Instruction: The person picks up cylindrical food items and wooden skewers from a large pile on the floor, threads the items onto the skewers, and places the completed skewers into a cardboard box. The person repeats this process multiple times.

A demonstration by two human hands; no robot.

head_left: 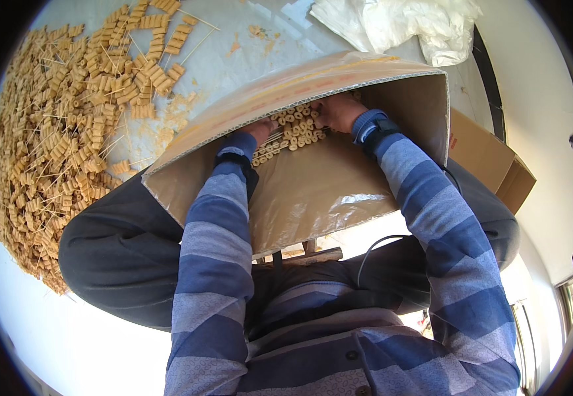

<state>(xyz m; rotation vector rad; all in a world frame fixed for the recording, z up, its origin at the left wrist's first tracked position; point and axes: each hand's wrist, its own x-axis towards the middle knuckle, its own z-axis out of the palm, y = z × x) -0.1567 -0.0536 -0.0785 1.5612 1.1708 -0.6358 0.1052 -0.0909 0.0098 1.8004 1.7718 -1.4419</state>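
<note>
A large cardboard box (339,185) lies tipped on my lap with its open mouth facing me. Inside it, near the far end, sits a cluster of small tan ring-shaped pieces (293,132) threaded in rows. My left hand (260,129) reaches into the box and rests on the left side of that cluster, its fingers partly hidden by the box's upper flap. My right hand (336,112) is curled over the right side of the same pieces. Both arms wear blue and grey striped sleeves with dark wrist bands.
A wide heap of the same tan skewered pieces (55,132) with thin sticks covers the pale surface at the left. A crumpled white plastic sheet (399,23) lies at the top. A second cardboard box (491,165) stands at the right.
</note>
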